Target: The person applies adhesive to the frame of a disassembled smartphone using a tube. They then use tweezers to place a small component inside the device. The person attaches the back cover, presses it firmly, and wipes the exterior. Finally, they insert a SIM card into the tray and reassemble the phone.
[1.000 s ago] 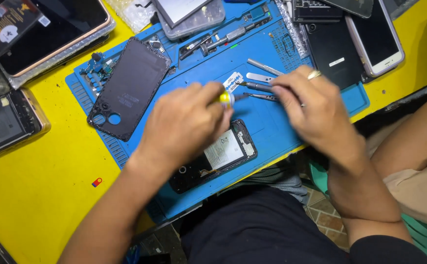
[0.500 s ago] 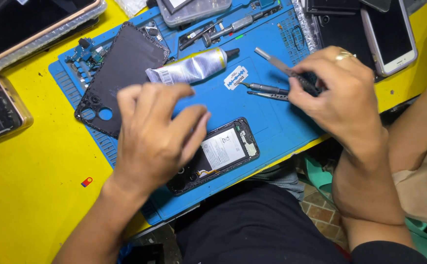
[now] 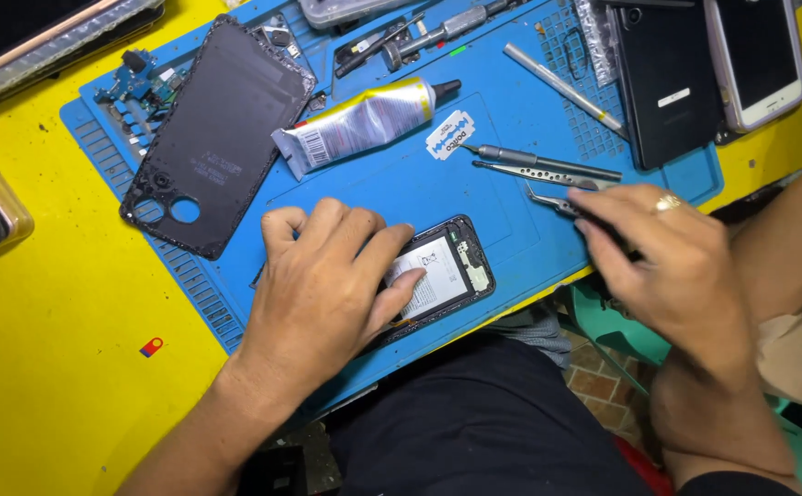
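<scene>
Head view: my left hand (image 3: 327, 276) lies flat, palm down, on the opened phone (image 3: 437, 276), fingers spread over its near end and pressing it to the blue repair mat (image 3: 511, 220); it pins rather than grips. The phone sits near the mat's front edge, back off, its battery and small boards showing past my fingertips. I judge it light and stiff but fragile inside, so I would hold it by the frame edges and keep pressure off the battery label and connectors; on the mat it should not slide much. My left wrist runs straight back toward the mat's front-left corner. My right hand (image 3: 667, 266) hovers at the mat's front-right edge, fingers curled around the tweezers (image 3: 552, 197), whose tips point left; I cannot tell how firmly it holds them. Its wrist bends down from a raised forearm, a ring (image 3: 667, 202) on one finger. Just beyond lie a second pair of tweezers (image 3: 548, 174) and a slim screwdriver (image 3: 543, 159), then a razor blade (image 3: 449, 136) and a glue tube (image 3: 364, 121) near the mat's middle. The black back cover (image 3: 217, 129) rests toward the mat's left edge.
</scene>
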